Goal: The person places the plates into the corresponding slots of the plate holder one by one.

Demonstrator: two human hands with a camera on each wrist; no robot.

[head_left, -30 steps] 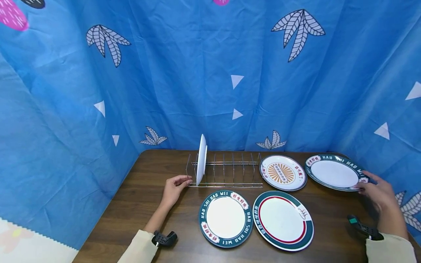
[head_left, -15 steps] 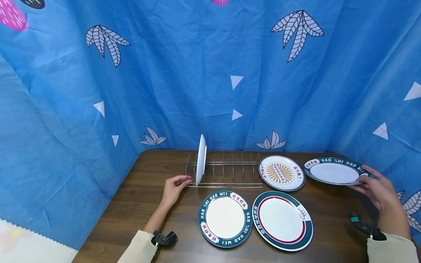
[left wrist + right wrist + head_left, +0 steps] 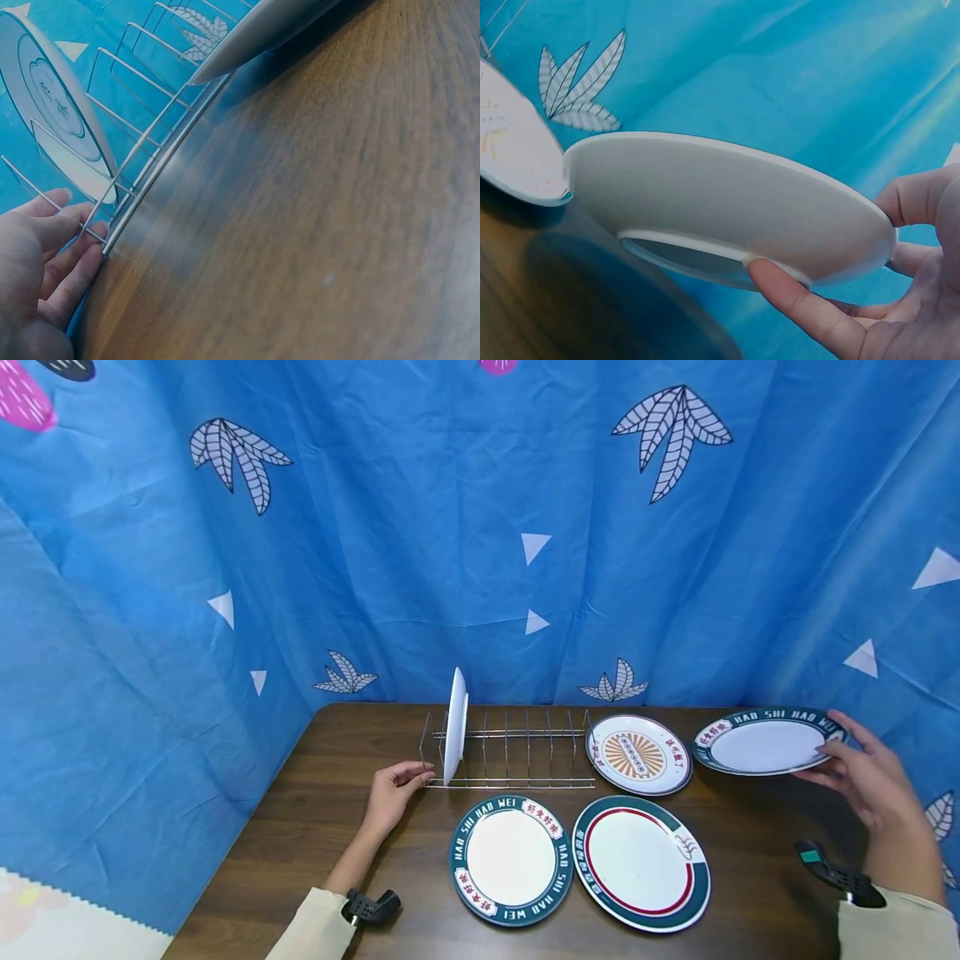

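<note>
My right hand (image 3: 873, 777) grips the right edge of a green-rimmed white plate (image 3: 768, 747). In the right wrist view the plate's pale underside (image 3: 720, 202) shows, tilted above the table, with one finger reaching to its foot ring. At the left end of a wire dish rack (image 3: 517, 783), my left hand (image 3: 396, 789) pinches the end wires, as the left wrist view shows at close range. One white plate (image 3: 455, 727) stands on edge in the rack, near that hand. The rack's other slots hold no plates.
An orange sunburst plate (image 3: 637, 756) lies right of the rack. In front lie a green-rimmed plate (image 3: 512, 860) and a plate with green and red bands (image 3: 641, 864), side by side on the wooden table (image 3: 300, 827). A blue curtain (image 3: 420, 568) hangs behind.
My right hand has lifted the green-rimmed plate off the table and tilted it, its near edge rising. The left hand has stayed at the rack's end.
</note>
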